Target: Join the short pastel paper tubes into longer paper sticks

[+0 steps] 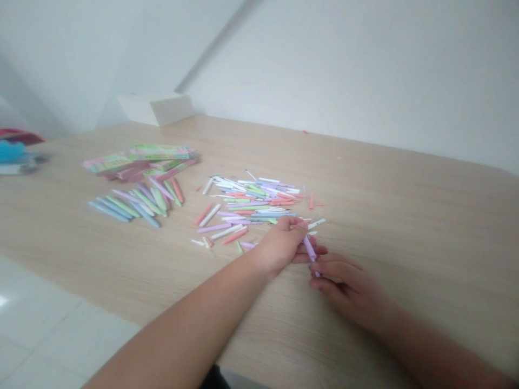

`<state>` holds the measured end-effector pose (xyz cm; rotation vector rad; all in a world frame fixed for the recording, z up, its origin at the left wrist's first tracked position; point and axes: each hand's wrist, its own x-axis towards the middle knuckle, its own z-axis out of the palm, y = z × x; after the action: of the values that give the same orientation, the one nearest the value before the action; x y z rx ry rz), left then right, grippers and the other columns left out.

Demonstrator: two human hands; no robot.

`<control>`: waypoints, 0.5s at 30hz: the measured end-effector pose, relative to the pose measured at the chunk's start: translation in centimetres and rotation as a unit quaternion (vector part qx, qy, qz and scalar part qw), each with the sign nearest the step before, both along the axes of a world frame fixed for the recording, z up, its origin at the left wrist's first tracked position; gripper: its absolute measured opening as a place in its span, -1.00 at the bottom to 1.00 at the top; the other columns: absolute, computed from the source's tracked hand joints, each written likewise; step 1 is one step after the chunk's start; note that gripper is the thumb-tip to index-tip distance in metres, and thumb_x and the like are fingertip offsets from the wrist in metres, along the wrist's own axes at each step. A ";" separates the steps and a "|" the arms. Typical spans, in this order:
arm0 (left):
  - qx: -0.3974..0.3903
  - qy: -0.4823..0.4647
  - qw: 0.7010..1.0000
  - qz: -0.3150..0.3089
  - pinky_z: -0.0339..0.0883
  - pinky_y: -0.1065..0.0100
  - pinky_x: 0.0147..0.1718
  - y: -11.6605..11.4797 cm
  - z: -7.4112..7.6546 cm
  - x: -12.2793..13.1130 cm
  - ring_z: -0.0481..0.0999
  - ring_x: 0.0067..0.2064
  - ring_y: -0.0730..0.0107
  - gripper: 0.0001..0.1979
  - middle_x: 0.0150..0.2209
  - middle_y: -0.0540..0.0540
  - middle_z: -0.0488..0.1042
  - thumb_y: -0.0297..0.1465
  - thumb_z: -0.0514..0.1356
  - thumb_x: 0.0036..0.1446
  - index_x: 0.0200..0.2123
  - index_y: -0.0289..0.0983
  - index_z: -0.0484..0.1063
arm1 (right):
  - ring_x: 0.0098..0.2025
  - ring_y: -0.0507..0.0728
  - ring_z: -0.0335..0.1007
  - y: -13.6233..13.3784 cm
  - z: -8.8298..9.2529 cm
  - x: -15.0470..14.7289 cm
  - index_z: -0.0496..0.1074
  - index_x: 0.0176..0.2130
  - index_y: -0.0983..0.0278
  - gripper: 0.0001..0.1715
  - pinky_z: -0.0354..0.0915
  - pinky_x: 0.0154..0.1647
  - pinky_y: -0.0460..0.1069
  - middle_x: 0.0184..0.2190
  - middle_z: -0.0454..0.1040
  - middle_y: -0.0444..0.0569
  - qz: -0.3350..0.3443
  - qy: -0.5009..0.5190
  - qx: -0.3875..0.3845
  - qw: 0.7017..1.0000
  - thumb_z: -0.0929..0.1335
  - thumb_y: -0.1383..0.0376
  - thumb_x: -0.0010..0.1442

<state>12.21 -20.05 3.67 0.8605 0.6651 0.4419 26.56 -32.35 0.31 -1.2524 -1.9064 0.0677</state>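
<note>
A purple pen barrel [310, 247] is held between my two hands, tilted toward me. My left hand [284, 240] is closed round its upper part. At the lower end, the fingertips of my right hand [344, 278] pinch a small purple piece, touching or joined to the barrel; blur hides which. Just beyond and left of my hands lies a loose pile of pen parts [259, 205] in purple, green, red, blue and white, with thin white and dark-tipped sticks among them. Farther left, several whole-looking pastel pens [150, 200] lie side by side.
Behind the pens is a stack of pink and green printed packets [158, 153]. A white box [162, 108] stands by the wall at the back. Blue and red items [16, 151] sit at the far left. The wooden table's [101, 270] edge runs along the lower left above a tiled floor.
</note>
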 end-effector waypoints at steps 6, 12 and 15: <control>0.033 -0.002 0.999 -0.020 0.57 0.20 -0.22 0.3 -0.5 0.1 0.65 -0.31 0.32 -0.81 -0.25 -0.18 0.61 -0.30 0.10 0.38 -0.01 -0.23 0.26 | -0.23 0.13 0.59 0.0 0.2 0.4 0.50 -0.06 0.06 -0.74 0.50 -0.17 0.00 -0.26 0.62 -0.10 -0.016 0.023 -0.028 0.999 0.45 0.32 0.24; 0.044 0.003 0.998 -0.033 0.57 0.09 -0.13 0.5 -0.6 0.1 0.67 -0.26 0.29 -0.87 -0.24 -0.18 0.61 -0.36 0.06 0.38 -0.07 -0.25 0.28 | -0.33 0.12 0.58 -0.2 0.1 0.7 0.53 -0.08 0.12 -0.78 0.51 -0.29 -0.02 -0.30 0.63 -0.07 -0.104 0.085 -0.051 0.990 0.46 0.22 0.23; 0.058 0.013 0.997 -0.048 0.57 0.12 -0.13 0.4 -0.5 -0.1 0.68 -0.27 0.30 -0.88 -0.24 -0.17 0.61 -0.33 0.08 0.37 -0.11 -0.26 0.29 | -0.38 0.09 0.57 0.0 0.3 0.8 0.54 -0.11 0.12 -0.78 0.50 -0.36 -0.07 -0.35 0.62 -0.10 -0.088 0.149 -0.078 0.982 0.49 0.20 0.21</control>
<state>12.13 -19.61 3.12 1.0046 0.6244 0.3857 27.32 -32.30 0.57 -1.4226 -1.5512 0.3001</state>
